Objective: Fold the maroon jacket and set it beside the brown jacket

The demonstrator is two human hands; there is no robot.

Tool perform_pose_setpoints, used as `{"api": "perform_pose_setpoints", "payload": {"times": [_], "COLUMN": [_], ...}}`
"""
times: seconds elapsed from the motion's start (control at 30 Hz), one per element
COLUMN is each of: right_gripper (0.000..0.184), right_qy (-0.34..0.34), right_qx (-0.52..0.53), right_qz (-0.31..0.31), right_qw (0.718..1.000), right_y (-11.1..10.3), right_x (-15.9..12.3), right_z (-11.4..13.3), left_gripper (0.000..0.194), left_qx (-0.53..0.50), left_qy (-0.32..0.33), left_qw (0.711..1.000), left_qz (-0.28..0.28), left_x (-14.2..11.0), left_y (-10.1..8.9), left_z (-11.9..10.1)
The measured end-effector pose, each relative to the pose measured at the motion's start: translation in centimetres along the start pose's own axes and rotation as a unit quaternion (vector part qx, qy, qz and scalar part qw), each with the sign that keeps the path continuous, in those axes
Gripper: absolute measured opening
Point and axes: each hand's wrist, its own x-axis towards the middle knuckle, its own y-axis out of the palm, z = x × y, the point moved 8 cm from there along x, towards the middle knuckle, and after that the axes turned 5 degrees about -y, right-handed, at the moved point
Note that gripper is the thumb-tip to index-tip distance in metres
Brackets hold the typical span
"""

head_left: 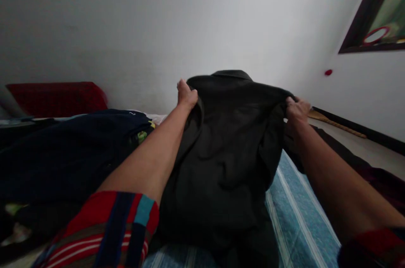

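Observation:
A dark, collared shirt (pixel 228 158) hangs spread between my two hands, its collar at the top and its lower part resting on a blue striped bedsheet (pixel 303 213). My left hand (pixel 187 94) is closed around the shirt's left shoulder. At the opposite shoulder, my right hand (pixel 297 108) grips the cloth with its fingers curled. The sleeves droop down beside the body of the shirt, and folds hide part of them.
Dark navy clothing (pixel 79 146) is heaped on the left, with a red patterned item (pixel 57 99) behind it. More dark cloth (pixel 341 146) lies to the right. A white wall (pixel 190 19) rises behind, with a dark-framed window (pixel 357 19) at upper right.

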Motion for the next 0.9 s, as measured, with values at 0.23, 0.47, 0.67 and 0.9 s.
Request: {"api": "perform_pose_setpoints", "payload": {"times": [0.23, 0.47, 0.67, 0.9], "right_gripper": [0.036, 0.032, 0.045, 0.055], "right_qy": [-0.027, 0.003, 0.054, 0.23], "right_qx": [-0.173, -0.262, -0.232, -0.006], "right_qz": [0.229, 0.334, 0.341, 0.334], "right_qw": [0.957, 0.905, 0.909, 0.914], "right_y": [4.1, 1.8, -0.7, -2.5], "right_x": [-9.5, -17.2, -21.2, -26.4], "right_z": [-6.8, -10.0, -11.1, -9.6], "left_gripper": [0.021, 0.024, 0.022, 0.032], "left_qx": [0.233, 0.252, 0.251, 0.299], "left_qy": [0.153, 0.085, 0.047, -0.083], "left_qw": [0.931, 0.92, 0.945, 0.895], "left_qz": [0.237, 0.288, 0.205, 0.32], "left_x": [-11.6, -20.4, -25.6, -30.0], "left_y": [6.6, 0.5, -6.2, -7.5], "left_z": [6.8, 11.1, 11.5, 14.3]}}
